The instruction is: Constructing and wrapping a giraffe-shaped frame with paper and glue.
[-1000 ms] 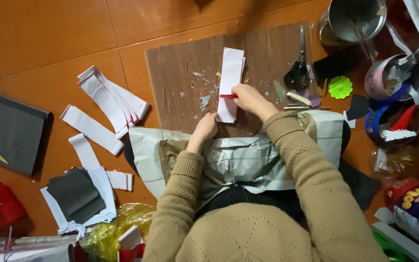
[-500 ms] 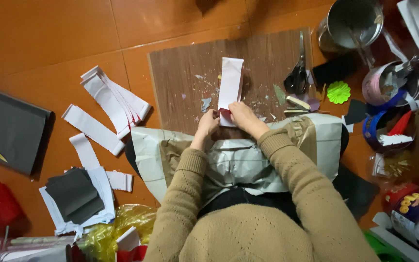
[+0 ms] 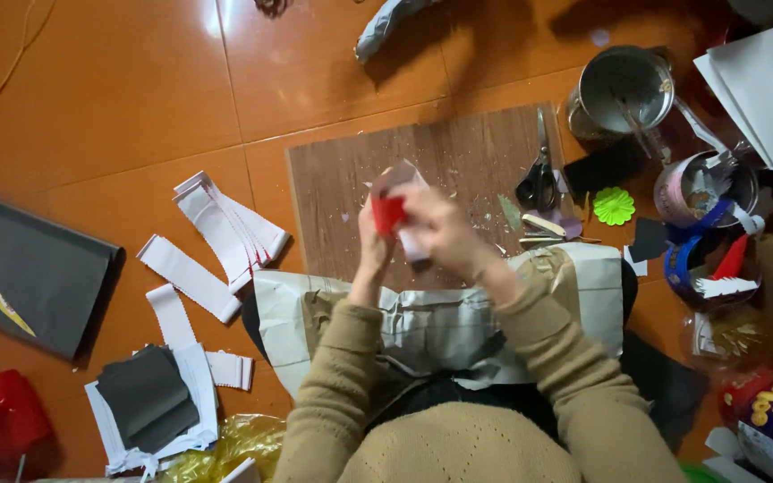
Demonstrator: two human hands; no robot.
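Red-and-blue snack canister sits at the floor's lower right, blue tape rolls above it, a green flower cutout beside the wooden board, and white paper strips lie fanned at left. Both hands are raised over the board: left hand and right hand meet, each grip pinching the red-and-white folded paper between fingertips. Elbows tucked, forearms angled inward.

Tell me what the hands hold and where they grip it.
Both the left hand and right hand hold a folded red-and-white paper piece; exact grip point is blurred.
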